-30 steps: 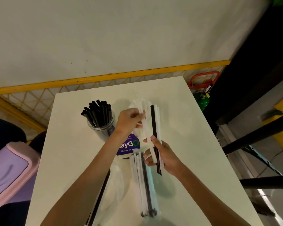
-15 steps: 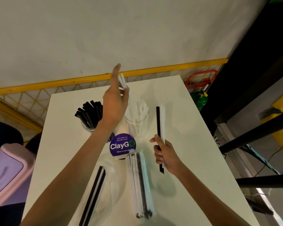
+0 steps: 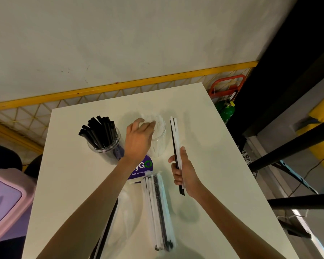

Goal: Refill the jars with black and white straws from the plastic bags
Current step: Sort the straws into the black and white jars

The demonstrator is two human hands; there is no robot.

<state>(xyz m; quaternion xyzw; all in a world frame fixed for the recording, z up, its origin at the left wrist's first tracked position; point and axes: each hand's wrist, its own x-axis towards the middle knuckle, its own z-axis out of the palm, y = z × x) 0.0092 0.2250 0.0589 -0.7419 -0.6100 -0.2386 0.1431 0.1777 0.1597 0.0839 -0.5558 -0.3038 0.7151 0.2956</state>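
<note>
Lower centre: plastic bag (image 3: 158,208) on the surface, part full; refill unfinished. Middle right: right hand (image 3: 183,171), fingers curled round mixed straws (image 3: 175,139). Beyond: left hand (image 3: 138,139), fingers bent over white-straw jar (image 3: 158,143), grip unclear; black-straw jar (image 3: 105,143) appears full.

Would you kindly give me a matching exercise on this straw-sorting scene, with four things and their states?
1. left hand
2. right hand
3. left jar
4. middle plastic bag

A. lies flat on the table, straws inside
B. full of black straws
C. grips a mixed straw bundle
D. over the jar of white straws

Pairs: 1-D, 2-C, 3-B, 4-A.
</note>
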